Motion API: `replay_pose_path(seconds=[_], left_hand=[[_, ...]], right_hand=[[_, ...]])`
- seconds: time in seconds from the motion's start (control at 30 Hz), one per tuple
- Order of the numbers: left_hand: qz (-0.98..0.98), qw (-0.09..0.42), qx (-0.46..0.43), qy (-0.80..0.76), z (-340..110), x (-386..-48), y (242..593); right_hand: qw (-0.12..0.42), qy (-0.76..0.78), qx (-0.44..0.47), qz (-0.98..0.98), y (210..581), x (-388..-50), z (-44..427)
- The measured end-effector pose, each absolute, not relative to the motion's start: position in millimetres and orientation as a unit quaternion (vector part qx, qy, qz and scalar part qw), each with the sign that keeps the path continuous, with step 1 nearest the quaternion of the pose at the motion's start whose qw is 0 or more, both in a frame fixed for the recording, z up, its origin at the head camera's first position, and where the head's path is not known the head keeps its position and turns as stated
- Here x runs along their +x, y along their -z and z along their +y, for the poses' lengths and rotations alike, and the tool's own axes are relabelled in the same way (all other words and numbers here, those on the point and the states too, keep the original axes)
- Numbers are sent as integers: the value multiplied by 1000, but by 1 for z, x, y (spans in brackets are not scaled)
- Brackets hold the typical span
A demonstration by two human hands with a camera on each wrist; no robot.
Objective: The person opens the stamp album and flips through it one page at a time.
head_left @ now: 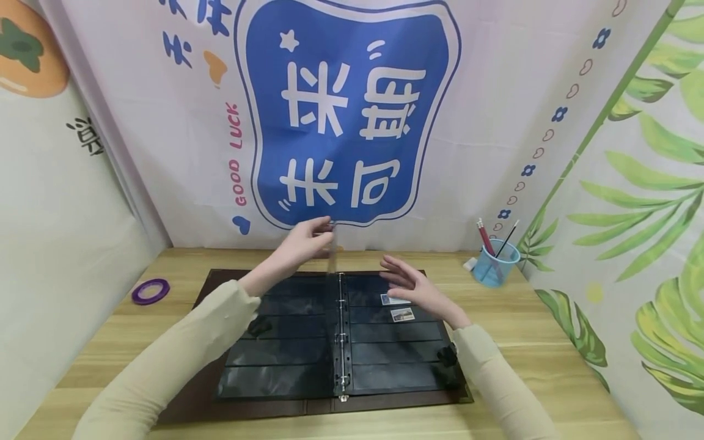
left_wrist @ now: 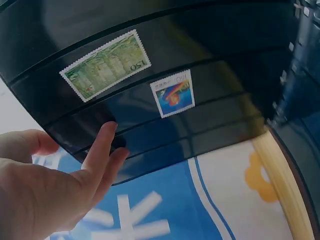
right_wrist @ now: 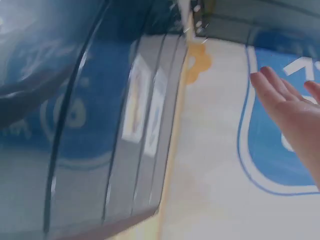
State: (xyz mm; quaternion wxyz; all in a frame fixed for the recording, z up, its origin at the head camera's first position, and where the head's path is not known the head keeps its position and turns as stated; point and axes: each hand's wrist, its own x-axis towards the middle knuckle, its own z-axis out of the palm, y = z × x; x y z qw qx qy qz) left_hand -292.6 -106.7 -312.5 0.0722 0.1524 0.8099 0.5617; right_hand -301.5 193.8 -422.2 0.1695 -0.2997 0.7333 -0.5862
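An open stamp album (head_left: 319,406) with black pocket pages and a metal ring binding lies on the table. One black page (left_wrist: 150,145) stands nearly upright from the rings, seen edge-on in the head view. On its face a green stamp (left_wrist: 106,66) and a blue-and-red stamp (left_wrist: 173,94) show. My left hand (head_left: 308,240) is at that page's outer edge, its extended fingers against the face; no clear grip shows. My right hand (head_left: 415,286) hovers over the right-hand page, fingers loosely extended, holding nothing. Below it lie two stamps, one (head_left: 402,315) fully visible, the other partly covered.
A purple tape roll (head_left: 151,291) lies on the table left of the album. At the back right stand a blue mesh pencil cup (head_left: 495,264) and a white eraser (head_left: 470,264). Printed cloth (head_left: 352,122) hangs behind the table.
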Motion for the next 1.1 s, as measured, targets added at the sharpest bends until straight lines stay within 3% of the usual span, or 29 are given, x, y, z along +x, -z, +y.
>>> replay_pose_path(seconds=[0.3,0.53,0.83,1.1], left_hand=[[857,16,121,-500,-178,-279,334],[872,19,83,-482,-212,-269,365],[920,-6,36,-389,-236,-263,415],[955,-61,75,-282,-238,-262,454]], right_hand=[[141,500,-238,821,443,-316,225],[106,424,-219,872,453,-323,241],[86,310,-215,922,459,-325,251],[88,268,-207,937,464,-333,255]])
